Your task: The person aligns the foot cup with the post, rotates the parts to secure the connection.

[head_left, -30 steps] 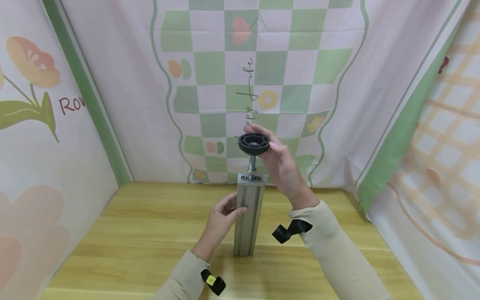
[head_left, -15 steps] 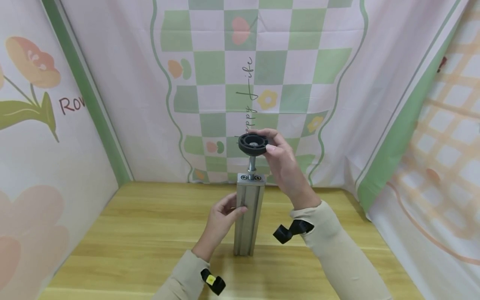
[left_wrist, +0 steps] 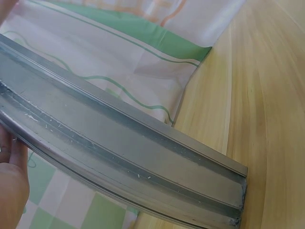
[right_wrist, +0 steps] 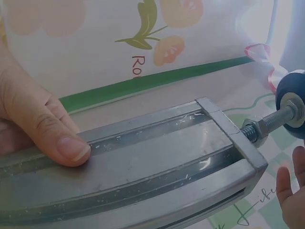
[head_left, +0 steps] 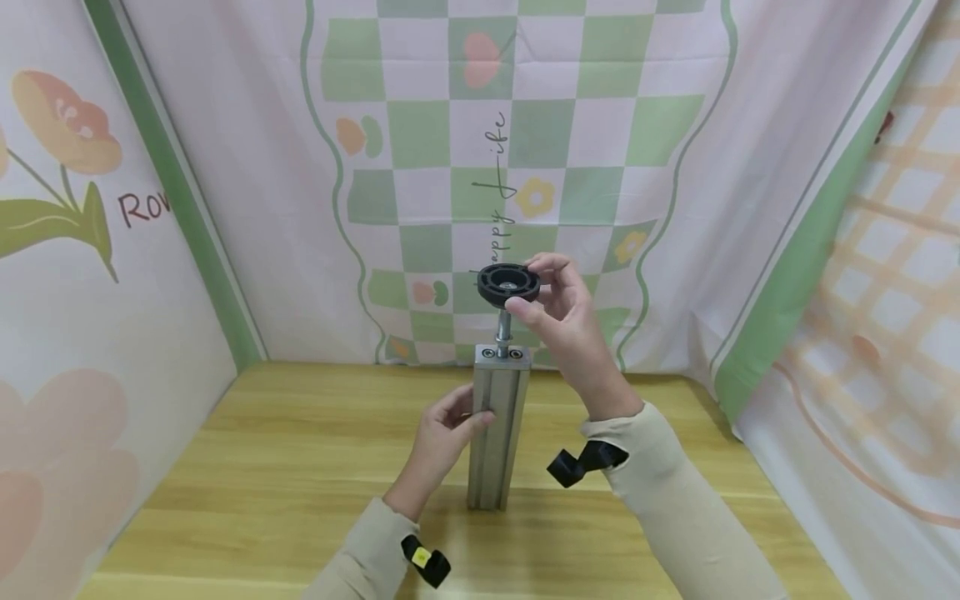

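An aluminium profile (head_left: 495,450) stands upright on the table, its lower end at the wood. My left hand (head_left: 442,437) grips its left side, thumb lying across the near face; the right wrist view shows that thumb (right_wrist: 72,149) flat on the grooved metal. On top is an end plate (head_left: 491,361) with two screws, and a threaded bolt (right_wrist: 274,119) with a nut (right_wrist: 257,131) rises from it. The bolt carries a round black levelling foot (head_left: 491,296). My right hand (head_left: 577,346) pinches the foot's rim, thumb in front and fingers behind.
The wooden table (head_left: 300,467) reaches back to a checked cloth backdrop (head_left: 420,137). Printed cloth also hangs on the left (head_left: 67,333) and right (head_left: 885,333). Black camera mounts (head_left: 426,562) sit on both sleeved wrists.
My right fingers have drawn back from the foot's far side towards the right. The thumb has moved from the right rim round to the front. The left hand and profile stay put.
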Demonstrator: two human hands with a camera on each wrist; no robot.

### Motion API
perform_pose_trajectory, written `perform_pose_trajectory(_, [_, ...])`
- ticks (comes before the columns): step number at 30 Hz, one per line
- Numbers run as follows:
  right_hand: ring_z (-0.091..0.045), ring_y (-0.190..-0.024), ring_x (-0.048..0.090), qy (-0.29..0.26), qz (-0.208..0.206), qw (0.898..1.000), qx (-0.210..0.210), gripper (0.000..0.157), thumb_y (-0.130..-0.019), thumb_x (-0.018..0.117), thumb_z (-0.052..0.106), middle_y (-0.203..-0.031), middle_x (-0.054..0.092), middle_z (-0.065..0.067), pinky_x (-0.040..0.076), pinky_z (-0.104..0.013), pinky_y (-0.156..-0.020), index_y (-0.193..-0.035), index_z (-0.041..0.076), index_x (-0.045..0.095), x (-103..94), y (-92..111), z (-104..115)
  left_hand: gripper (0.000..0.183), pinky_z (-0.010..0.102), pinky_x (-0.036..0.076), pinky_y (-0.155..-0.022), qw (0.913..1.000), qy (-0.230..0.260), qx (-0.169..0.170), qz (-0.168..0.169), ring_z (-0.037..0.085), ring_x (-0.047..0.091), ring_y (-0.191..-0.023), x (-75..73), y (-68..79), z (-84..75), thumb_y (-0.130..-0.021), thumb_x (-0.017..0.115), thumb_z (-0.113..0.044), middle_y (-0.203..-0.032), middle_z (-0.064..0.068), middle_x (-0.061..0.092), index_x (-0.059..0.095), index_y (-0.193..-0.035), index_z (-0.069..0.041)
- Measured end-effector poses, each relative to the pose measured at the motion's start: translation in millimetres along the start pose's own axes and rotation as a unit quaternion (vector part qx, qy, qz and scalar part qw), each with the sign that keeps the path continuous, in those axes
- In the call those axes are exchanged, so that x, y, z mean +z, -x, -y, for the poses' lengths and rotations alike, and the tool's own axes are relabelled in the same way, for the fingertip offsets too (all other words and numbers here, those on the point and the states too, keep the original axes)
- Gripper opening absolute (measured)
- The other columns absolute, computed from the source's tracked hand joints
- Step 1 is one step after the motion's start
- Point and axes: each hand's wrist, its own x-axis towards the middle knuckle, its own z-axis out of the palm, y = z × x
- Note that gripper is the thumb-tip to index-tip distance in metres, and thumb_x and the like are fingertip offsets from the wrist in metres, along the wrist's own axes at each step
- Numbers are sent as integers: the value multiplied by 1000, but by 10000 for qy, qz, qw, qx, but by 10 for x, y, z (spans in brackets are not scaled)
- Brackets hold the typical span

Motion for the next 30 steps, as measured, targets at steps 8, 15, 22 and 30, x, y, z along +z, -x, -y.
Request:
perform_pose_trajectory(8, [-29, -125, 47, 336, 320, 9986, -246, 52, -100, 50, 30, -144, 43, -14, 33, -38, -110, -145, 6, 39, 22, 0, 3, 46, 26, 54, -80, 10000, -36, 16, 7, 17, 63, -95, -5, 0, 2, -90, 78, -21, -105, 7, 68, 64, -131, -7])
perform_pose_trajectory(15, [-32, -141, 37, -200, 801, 9966, -60, 60, -105, 34, 36, -157, 31, -21, 20, -47, -118, -154, 1, 28, 27, -34, -8, 45, 27, 54, -81, 10000, -60, 21, 18, 18, 63, -96, -9, -10, 11, -90, 77, -21, -106, 7, 68, 64, -131, -7])
perform_pose_trajectory(22, [-32, -140, 40, -481, 902, 9948, 2, 56, -106, 33, 31, -154, 39, -17, 22, -44, -118, -152, -2, 30, 25, -26, -14, 43, 27, 54, -81, 10000, -6, -51, 31, 19, 63, -96, -5, -7, -11, -90, 78, -19, -106, 6, 69, 65, -131, -9])
perform_pose_trajectory(30, [-31, -139, 41, -649, 877, 9940, 62, 57, -106, 34, 26, -150, 42, -19, 26, -41, -117, -150, -9, 26, 21, -31, -10, 44, 27, 54, -81, 10000, 2, -48, 44, 19, 63, -96, -10, -7, -5, -90, 78, -20, -105, 7, 69, 65, -130, -9])
